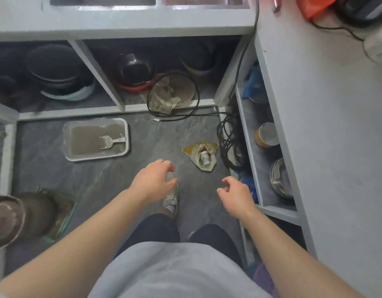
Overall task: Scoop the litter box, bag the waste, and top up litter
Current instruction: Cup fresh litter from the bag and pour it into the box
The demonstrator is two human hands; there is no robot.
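A white litter box [66, 134] with brown litter sits on the grey floor, ahead and to the left. A white slotted scoop [110, 141] lies inside it, handle resting toward the right rim. A yellow bag [189, 149] lies open on the floor to the right, with a small white bottle [205, 158] in it. My left hand [153, 179] hangs above the floor, fingers curled apart, holding nothing. My right hand [236, 195] is beside it, also empty with loose fingers. Both hands are well short of the box and the bag.
Grey shelving [121, 26] runs across the back and down the right, holding dark pots [52, 63] and bowls. Black cables [228, 143] coil on the floor by the right shelf. A brown pot [5, 220] stands at the left. My shoe [171, 198] is below my left hand.
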